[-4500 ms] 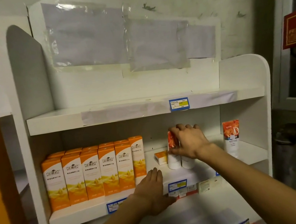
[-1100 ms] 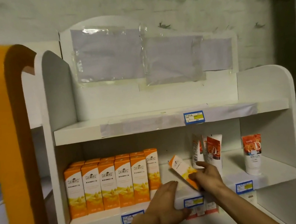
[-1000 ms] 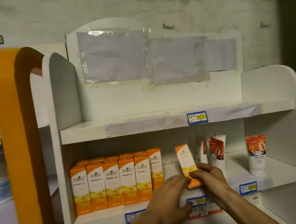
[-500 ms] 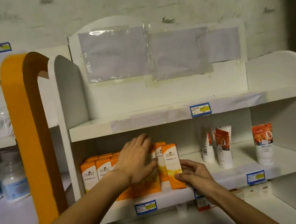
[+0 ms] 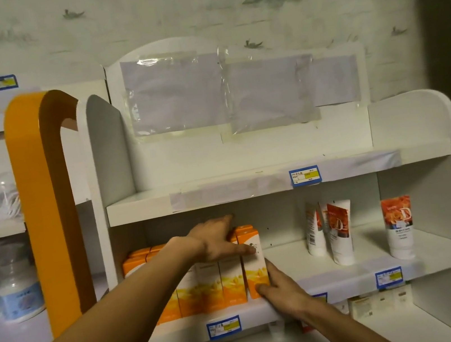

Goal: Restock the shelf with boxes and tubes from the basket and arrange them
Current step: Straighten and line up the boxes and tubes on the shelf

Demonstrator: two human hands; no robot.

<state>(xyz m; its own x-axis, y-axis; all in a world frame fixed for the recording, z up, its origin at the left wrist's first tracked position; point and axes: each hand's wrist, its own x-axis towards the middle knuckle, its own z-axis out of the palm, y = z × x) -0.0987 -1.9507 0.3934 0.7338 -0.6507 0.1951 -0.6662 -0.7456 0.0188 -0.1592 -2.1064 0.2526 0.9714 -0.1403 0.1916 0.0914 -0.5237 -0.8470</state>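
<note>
A row of orange and white boxes [image 5: 207, 289] stands at the left of the white shelf's middle board [image 5: 347, 277]. The rightmost orange box [image 5: 253, 267] stands upright at the end of the row. My left hand [image 5: 217, 240] lies over the box tops with straight fingers, its thumb across this box's front. My right hand [image 5: 281, 286] pinches the box's lower right corner, thumb on the front and fingers along the side. Two white and orange tubes [image 5: 337, 233] stand mid-board, and a third tube [image 5: 399, 227] stands further right. No basket is in view.
The upper board [image 5: 222, 193] carries only a price tag [image 5: 304, 176]. Small boxes [image 5: 378, 302] sit on the board below. An orange end panel [image 5: 45, 214] stands to the left, with white bottles [image 5: 15, 289] on the neighbouring shelf behind it.
The orange box, held tilted a second ago, now stands flush against the row. My left hand has moved up onto the box tops. The view shifted left.
</note>
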